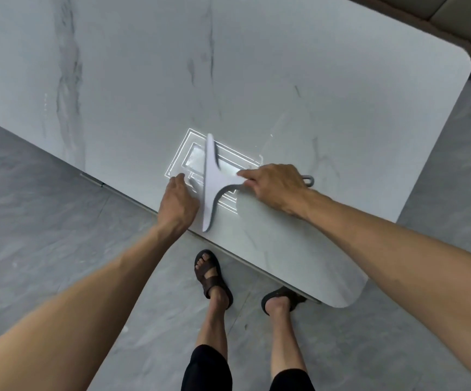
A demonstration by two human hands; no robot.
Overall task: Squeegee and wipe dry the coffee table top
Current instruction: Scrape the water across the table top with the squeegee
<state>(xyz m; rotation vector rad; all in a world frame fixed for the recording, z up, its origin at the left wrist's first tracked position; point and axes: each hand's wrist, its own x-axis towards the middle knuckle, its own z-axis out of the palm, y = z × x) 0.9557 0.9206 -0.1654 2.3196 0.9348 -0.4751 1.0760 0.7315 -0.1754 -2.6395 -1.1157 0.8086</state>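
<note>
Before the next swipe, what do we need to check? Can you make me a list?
1. Right hand grips the squeegee handle: ok.
2. Blade down on the table: ok.
3. Left hand out of the blade's way: not ok, it rests flat right beside the blade.
4. Water left on the top: cannot tell, the glare hides it.
5. Cloth ready for drying: cannot tell, none in view.
</note>
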